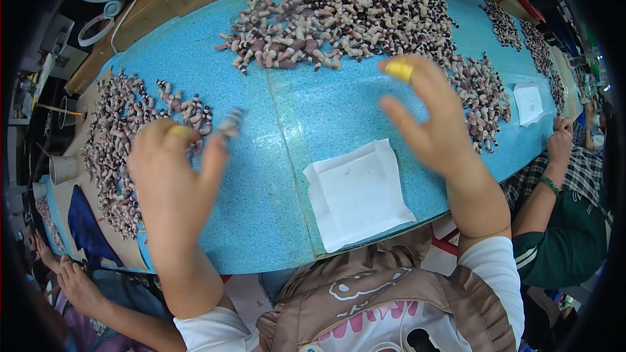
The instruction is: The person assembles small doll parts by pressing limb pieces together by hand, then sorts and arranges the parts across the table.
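"In the head view, how does the right hand (427, 114) stand?"

"Over the blue table (254, 215), thumb and forefinger spread, nothing visible between them."

"And the left hand (173, 176)?"

"1 blurred piece (231, 122) shows by its thumb tip; I can't tell whether it's gripped."

"Where are the rest?"

"Mostly in the main pile (352, 13) at the far side, and the left pile (111, 150), which the left hand partly covers. I'd guess 2 piles keep pieces within each hand's reach."

"Why the tray (355, 195) there?"

"It's at the near edge, probably to sit close to both hands."

"And the yellow bands (399, 70)?"

"1 finger per hand wears one, likely against rubbing."
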Tool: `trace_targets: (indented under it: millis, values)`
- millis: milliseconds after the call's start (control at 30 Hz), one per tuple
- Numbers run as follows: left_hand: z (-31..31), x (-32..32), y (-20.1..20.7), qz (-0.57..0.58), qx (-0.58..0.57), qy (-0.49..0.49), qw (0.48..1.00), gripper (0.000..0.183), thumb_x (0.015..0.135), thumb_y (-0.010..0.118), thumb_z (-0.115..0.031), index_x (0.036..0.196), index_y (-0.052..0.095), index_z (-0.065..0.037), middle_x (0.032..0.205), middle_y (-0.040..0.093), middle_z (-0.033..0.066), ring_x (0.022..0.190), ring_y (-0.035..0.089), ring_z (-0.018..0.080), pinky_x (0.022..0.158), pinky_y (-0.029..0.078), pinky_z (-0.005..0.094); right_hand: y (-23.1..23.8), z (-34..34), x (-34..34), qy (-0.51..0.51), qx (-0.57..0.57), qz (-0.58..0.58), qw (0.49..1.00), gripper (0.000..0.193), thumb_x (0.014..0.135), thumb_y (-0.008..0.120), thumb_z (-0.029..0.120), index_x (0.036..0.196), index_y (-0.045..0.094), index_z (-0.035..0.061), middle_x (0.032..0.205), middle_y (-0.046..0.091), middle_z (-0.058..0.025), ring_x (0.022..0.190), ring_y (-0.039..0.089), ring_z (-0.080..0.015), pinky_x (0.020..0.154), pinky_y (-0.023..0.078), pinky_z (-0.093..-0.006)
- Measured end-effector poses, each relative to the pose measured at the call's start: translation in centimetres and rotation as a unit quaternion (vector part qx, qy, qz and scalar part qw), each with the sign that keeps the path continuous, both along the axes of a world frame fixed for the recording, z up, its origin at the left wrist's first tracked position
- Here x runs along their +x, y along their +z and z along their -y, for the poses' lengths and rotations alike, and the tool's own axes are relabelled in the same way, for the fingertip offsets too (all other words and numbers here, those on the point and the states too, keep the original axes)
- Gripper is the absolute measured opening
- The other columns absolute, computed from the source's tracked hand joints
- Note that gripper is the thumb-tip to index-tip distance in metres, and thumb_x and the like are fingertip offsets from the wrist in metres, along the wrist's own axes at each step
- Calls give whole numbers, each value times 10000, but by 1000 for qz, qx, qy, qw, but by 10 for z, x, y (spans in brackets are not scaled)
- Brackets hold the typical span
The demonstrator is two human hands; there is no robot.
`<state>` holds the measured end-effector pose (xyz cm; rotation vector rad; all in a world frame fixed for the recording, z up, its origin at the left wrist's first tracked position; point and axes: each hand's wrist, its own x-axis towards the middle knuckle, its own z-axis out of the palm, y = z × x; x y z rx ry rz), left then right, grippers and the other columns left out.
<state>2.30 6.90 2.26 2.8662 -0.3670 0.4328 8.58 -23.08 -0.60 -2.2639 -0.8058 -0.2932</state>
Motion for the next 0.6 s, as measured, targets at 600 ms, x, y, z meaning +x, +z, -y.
trace_targets:
  millis: [600]
  values:
    - [-1, 40, -54, 15, 42, 141, 989, 432, 916, 525, -137, 1300, 443, 44, 1339, 437, 292, 1230, 445, 441, 1026, 385, 479, -21, 3, 18, -127, -144, 43, 980, 211, 765, 679, 87, 972, 645, 62, 1078, 570, -102, 1007, 534, -307, 826, 437, -405]
